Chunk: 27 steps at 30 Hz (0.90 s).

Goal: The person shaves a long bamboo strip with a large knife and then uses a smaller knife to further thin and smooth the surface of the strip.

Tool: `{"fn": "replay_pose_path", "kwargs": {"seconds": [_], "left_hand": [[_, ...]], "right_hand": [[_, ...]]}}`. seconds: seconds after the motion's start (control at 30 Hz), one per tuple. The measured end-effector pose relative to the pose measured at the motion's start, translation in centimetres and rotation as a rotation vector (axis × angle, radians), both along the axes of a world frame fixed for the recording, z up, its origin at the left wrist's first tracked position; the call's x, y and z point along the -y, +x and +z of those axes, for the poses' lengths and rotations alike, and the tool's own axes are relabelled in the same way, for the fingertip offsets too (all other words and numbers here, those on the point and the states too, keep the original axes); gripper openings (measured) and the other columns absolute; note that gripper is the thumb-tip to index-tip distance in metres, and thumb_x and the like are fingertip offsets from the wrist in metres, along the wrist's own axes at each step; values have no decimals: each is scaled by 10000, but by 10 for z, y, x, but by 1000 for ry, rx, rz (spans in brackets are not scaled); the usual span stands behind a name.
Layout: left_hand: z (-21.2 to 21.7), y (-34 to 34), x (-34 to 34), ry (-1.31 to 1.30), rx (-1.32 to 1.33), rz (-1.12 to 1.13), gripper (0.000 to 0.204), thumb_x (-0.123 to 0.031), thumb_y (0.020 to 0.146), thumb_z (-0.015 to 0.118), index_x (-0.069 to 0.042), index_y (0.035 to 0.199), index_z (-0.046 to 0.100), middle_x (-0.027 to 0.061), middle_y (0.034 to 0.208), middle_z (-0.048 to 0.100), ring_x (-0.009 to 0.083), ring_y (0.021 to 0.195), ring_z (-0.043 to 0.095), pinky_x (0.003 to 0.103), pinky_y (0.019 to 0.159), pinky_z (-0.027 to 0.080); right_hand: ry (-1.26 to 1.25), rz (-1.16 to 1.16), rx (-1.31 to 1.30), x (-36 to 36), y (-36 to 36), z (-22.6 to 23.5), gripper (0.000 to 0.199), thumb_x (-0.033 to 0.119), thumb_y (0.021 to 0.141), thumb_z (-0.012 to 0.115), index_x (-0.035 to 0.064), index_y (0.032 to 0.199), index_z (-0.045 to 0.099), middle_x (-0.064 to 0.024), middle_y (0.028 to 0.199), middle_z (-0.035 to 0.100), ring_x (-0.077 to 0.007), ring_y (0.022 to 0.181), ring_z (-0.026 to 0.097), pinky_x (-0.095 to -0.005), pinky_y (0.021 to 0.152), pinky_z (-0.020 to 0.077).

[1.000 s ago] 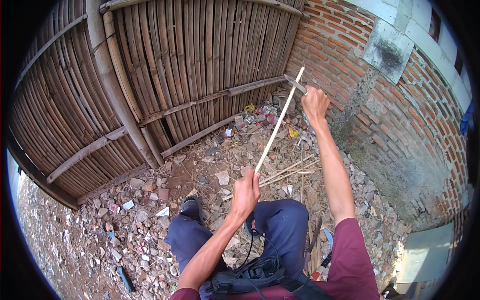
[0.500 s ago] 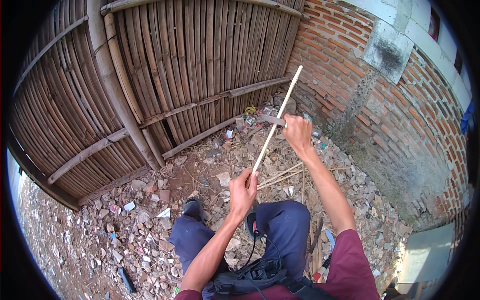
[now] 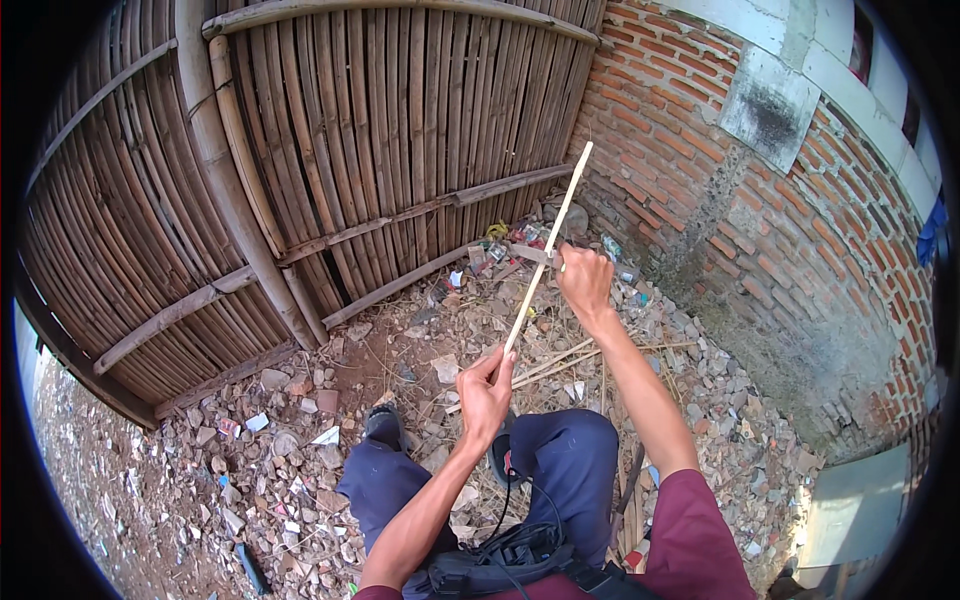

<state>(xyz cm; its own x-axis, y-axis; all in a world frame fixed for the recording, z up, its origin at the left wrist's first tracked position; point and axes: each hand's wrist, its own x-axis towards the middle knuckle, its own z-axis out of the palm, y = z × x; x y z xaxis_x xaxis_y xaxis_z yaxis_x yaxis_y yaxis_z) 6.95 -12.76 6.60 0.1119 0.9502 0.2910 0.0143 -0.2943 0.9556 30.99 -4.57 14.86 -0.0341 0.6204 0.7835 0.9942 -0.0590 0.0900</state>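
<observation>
A long pale stick (image 3: 540, 262), peeled-looking and thin, slants up and away in front of me. Its lower end sits between the fingers of my left hand (image 3: 485, 392), which is closed on it. My right hand (image 3: 586, 276) is wrapped round the handle of a knife (image 3: 531, 254), most of the handle hidden by the fingers. The blade points left and lies across the stick, about halfway along it. From this angle I cannot tell how deep the blade bears on the wood.
Several similar sticks (image 3: 560, 366) lie on the rubble ground (image 3: 300, 455) beyond my knees. A bamboo fence (image 3: 400, 110) rises ahead and to the left, meeting a brick wall (image 3: 690, 150) on the right. Litter (image 3: 500, 235) gathers in their corner.
The stick's far end has dipped and shifted slightly left. My right hand and the knife have moved a little down and left, nearer my left hand.
</observation>
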Motion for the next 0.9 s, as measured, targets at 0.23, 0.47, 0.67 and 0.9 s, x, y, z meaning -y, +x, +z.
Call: {"fn": "replay_pose_path", "kwargs": {"seconds": [0.23, 0.47, 0.67, 0.9], "left_hand": [[-7, -2, 11, 69, -52, -21, 282, -116, 1001, 742, 52, 1227, 760, 22, 673, 552, 52, 627, 433, 303, 530, 338], [8, -4, 25, 129, -27, -83, 258, -82, 985, 736, 40, 1209, 771, 58, 679, 604, 66, 592, 466, 311, 529, 364], [8, -14, -1, -70, -52, -157, 268, -189, 1078, 635, -29, 1231, 787, -17, 682, 630, 32, 620, 491, 263, 551, 379], [1, -17, -13, -68, -30, -155, 300, -230, 1100, 602, -1, 1176, 780, -23, 671, 587, 53, 630, 472, 286, 565, 380]], "right_hand": [[85, -236, -121, -24, 44, 54, 239, 44, 962, 572, 36, 875, 793, -198, 660, 718, -327, 553, 723, -462, 485, 543], [253, -411, -362, -32, 144, 103, 218, 145, 904, 599, 5, 846, 755, -281, 780, 719, -441, 748, 736, -540, 711, 564], [93, 209, -1121, -19, 113, 62, 232, 13, 862, 478, 52, 730, 664, -44, 631, 609, -143, 561, 520, -348, 534, 354], [-47, 152, -276, 17, -29, 10, 113, 3, 875, 689, 57, 908, 783, -150, 755, 771, -254, 584, 725, -388, 527, 540]]}}
